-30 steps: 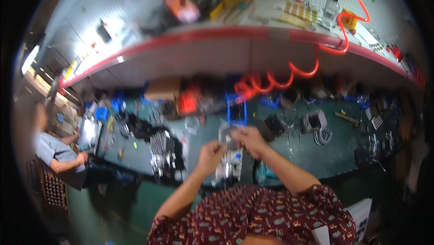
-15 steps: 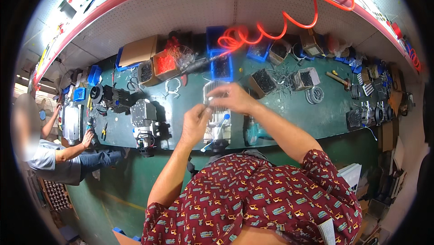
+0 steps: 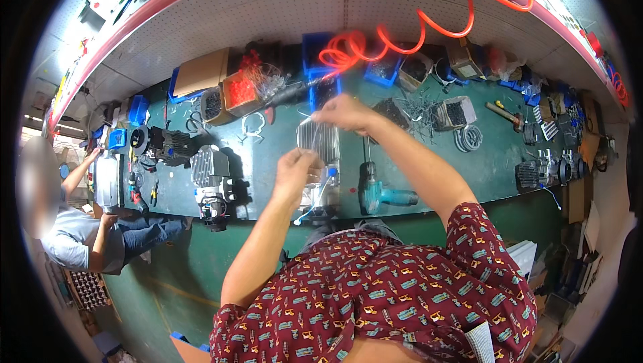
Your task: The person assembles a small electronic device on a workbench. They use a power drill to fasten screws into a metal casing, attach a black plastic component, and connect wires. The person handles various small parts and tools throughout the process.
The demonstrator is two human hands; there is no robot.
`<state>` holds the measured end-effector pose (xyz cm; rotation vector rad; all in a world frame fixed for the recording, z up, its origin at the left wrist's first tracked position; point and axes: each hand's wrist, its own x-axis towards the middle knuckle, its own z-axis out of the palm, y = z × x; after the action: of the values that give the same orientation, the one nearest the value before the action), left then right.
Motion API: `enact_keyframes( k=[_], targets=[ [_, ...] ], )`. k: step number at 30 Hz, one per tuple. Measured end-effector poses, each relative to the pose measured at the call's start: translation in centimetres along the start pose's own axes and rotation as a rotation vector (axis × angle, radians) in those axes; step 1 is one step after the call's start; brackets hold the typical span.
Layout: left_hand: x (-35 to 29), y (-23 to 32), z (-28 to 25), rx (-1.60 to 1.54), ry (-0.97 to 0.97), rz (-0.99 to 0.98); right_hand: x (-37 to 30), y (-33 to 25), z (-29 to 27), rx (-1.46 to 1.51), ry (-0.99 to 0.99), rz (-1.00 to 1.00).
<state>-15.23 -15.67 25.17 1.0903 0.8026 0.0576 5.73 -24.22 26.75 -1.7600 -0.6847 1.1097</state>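
Observation:
A finned silver metal housing (image 3: 328,153) stands on the bench in front of me, partly covered by my hands. My left hand (image 3: 297,174) is closed in a pinch over its near left side. Farther off, my right hand (image 3: 345,114) is pinched above the far end of the fins. A thin pale strand seems to show by the right fingertips and between the hands; its kind is too fine to make out. Beside the left hand, a blue connector (image 3: 331,172) with a white cable lies against the housing. A teal cordless drill (image 3: 388,196) rests to the right.
Another finned motor unit (image 3: 213,179) stands to the left. Along the back are a box of red parts (image 3: 241,92), blue bins (image 3: 383,71) and a box of dark screws (image 3: 453,114). A coiled orange air hose (image 3: 429,25) hangs overhead. At far left a co-worker (image 3: 84,229) handles a silver housing.
My hands have moved apart: the right one went up and away, the left one slightly lower. The co-worker's near hand has shifted from the tools to the silver housing.

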Motion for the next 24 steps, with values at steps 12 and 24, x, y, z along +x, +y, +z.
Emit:
enact_keyframes(
  k=[12, 24],
  targets=[
    [7.0, -10.8, -0.6, 0.210, 0.297, 0.029, 5.3, 11.3, 1.2, -0.298, 0.284, 0.015],
    [4.4, -6.7, 1.7, 0.916, 0.304, 0.230, 5.6, 9.1, 1.8, -0.574, 0.149, 0.142]
  ],
)
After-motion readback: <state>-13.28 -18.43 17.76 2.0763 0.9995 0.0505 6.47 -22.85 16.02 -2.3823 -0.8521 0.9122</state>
